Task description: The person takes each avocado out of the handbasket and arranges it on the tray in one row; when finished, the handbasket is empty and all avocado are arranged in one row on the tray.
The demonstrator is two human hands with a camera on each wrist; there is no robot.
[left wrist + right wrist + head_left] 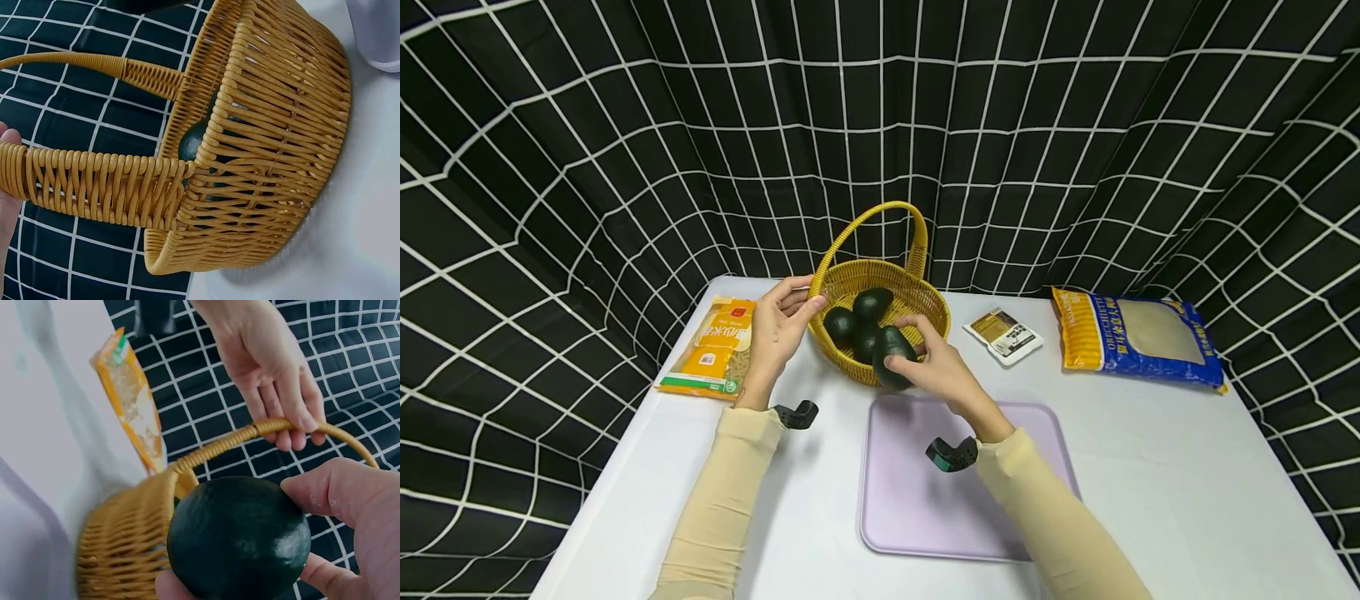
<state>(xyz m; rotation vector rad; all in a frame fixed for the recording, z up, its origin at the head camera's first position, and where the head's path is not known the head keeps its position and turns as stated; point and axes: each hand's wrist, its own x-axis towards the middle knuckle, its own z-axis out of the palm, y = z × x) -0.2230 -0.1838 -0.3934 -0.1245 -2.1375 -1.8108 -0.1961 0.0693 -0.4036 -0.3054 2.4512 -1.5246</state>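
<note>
A yellow woven basket [936,310] with a tall arched handle stands at the back middle of the table. Several dark green avocados [873,303] lie in it. My left hand [781,327] holds the left side of the basket's handle [106,185] between thumb and fingers. With my right hand [934,362] I grip one avocado [240,540], thumb on one side and fingers round the other. That avocado is over the basket's front rim, above the others. From the left wrist view, the basket's wall hides most of what lies inside.
A lilac tray [940,500] lies in front of the basket, under my right forearm. To the left is an orange pasta bag [711,346]. A small white-and-brown packet [1003,335] and a blue-and-yellow orecchiette bag [1138,340] lie to the right. Gridded black cloth hangs behind.
</note>
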